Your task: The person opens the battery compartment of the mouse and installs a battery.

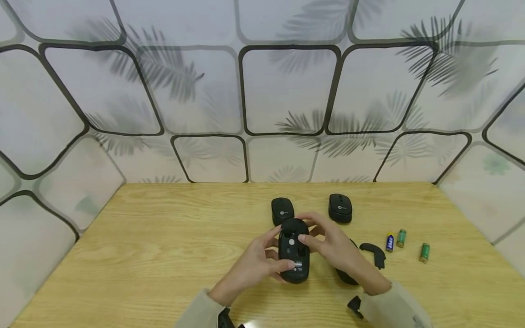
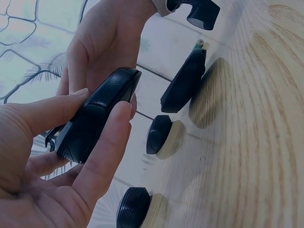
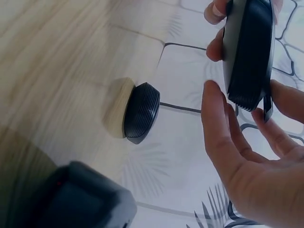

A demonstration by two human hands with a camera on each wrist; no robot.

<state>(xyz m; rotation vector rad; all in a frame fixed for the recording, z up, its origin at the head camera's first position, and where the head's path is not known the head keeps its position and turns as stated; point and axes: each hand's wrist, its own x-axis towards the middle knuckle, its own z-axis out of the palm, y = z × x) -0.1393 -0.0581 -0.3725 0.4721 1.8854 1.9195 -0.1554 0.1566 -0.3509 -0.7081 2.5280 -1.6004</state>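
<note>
A black computer mouse [image 1: 294, 273] is held above the table with its underside, white label and round pale spot facing up. My left hand [image 1: 258, 262] grips it along the left side, thumb on the underside. At its far end is my right hand [image 1: 328, 241], its thumb over the underside and its fingers around the end edge. In the right wrist view a thin black flap [image 3: 268, 102] sticks out from the mouse's end, between the right thumb and a finger.
Two black mice [image 1: 282, 209] [image 1: 340, 208] stand behind the hands. Another mouse [image 1: 347, 277] lies partly under the right forearm, beside a curved black cover [image 1: 375, 255]. Farther right are a blue battery [image 1: 389, 242] and two green batteries [image 1: 401, 238] [image 1: 424, 253]. A patterned curtain [image 1: 287, 91] surrounds the table.
</note>
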